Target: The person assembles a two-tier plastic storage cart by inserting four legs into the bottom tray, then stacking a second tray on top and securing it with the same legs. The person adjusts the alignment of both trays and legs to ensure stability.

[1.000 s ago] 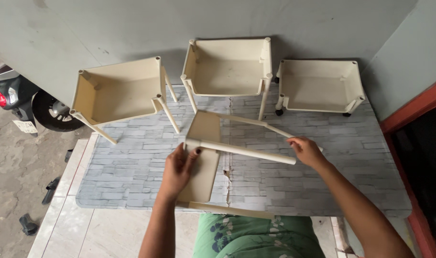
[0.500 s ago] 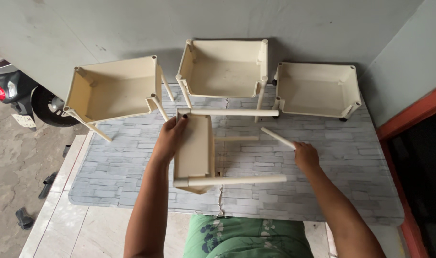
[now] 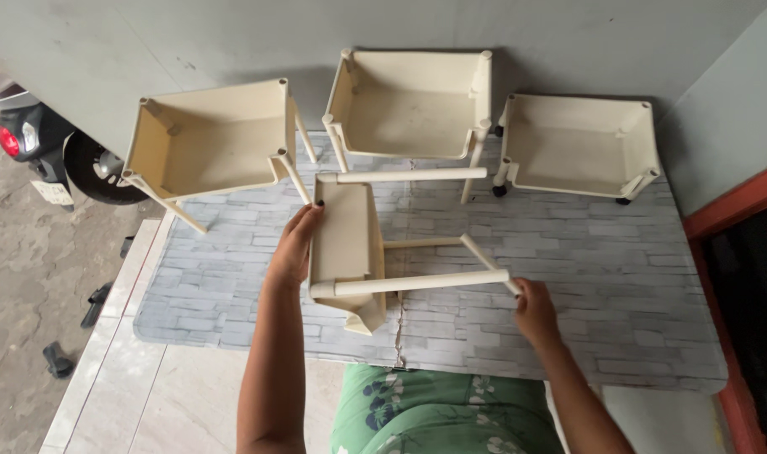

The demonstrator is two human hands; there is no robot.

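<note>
A cream plastic tray with long tube legs (image 3: 343, 244) lies on its side on the grey brick-patterned mat (image 3: 619, 277), its legs pointing right. My left hand (image 3: 295, 244) grips the tray's left edge. My right hand (image 3: 535, 309) holds the end of a slanted cream leg (image 3: 487, 261) at the right, next to the tip of the near horizontal leg (image 3: 417, 284). Another leg (image 3: 409, 176) lies along the far side of the tray.
Three more cream trays stand at the back against the wall: left (image 3: 211, 143), middle (image 3: 410, 105), right (image 3: 579, 150) on small black wheels. A motorbike's rear (image 3: 43, 151) is on the floor at far left. A red door frame (image 3: 737, 210) borders the right.
The tray has been turned from lying slanted to lying square with its legs pointing right. My left hand moved up along its left edge; my right hand came nearer and lower, at the leg ends.
</note>
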